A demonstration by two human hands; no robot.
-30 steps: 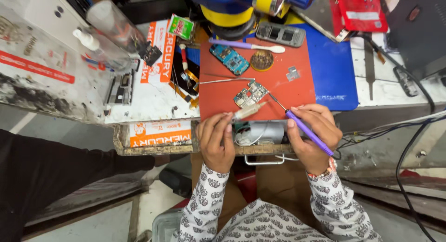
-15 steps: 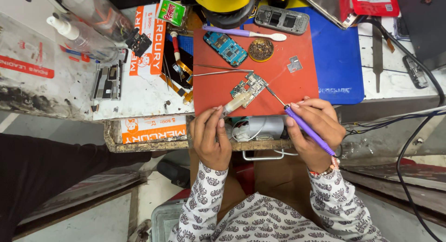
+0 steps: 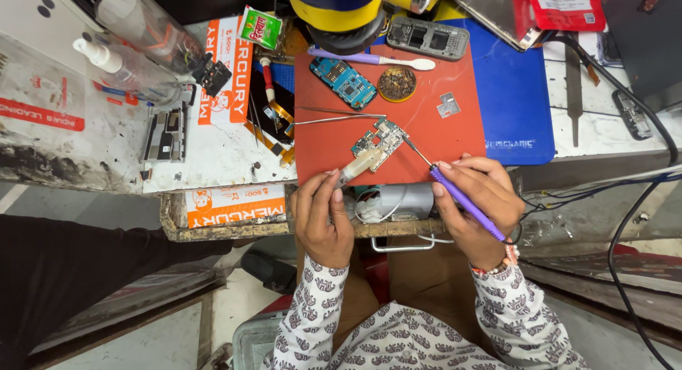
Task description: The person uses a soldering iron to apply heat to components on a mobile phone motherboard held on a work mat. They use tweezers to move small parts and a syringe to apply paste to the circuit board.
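1. left hand closed around a pale syringe-like tube, nozzle touching the small circuit board on the red mat.
2. right hand gripping a purple soldering iron, tip at the board's right edge; work seemingly midway, board bare.
3. beyond the board, round tin holding brownish wire wool.

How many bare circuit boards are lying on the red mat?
2: a blue circuit board near the mat's far edge, and a small circuit board at its middle. Clutter may hide others.
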